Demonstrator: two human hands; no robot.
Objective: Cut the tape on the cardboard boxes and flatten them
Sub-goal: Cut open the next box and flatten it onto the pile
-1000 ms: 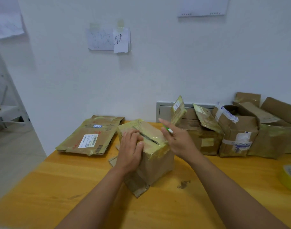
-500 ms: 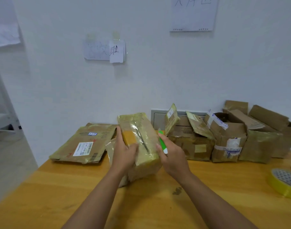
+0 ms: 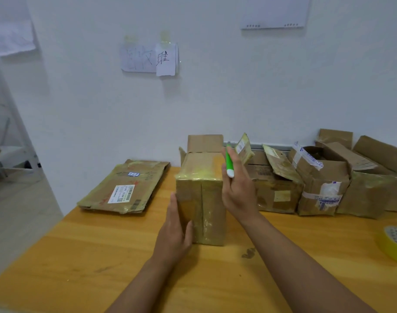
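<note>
Steadying a cardboard box near the table's middle, a person presses the left hand, fingers straight, against its side, while the right hand braces the other side, a green cutter clamped between its fingers, seemingly to hold it upright for cutting. Glossy yellowish tape wraps the box; far flaps stand open.
</note>
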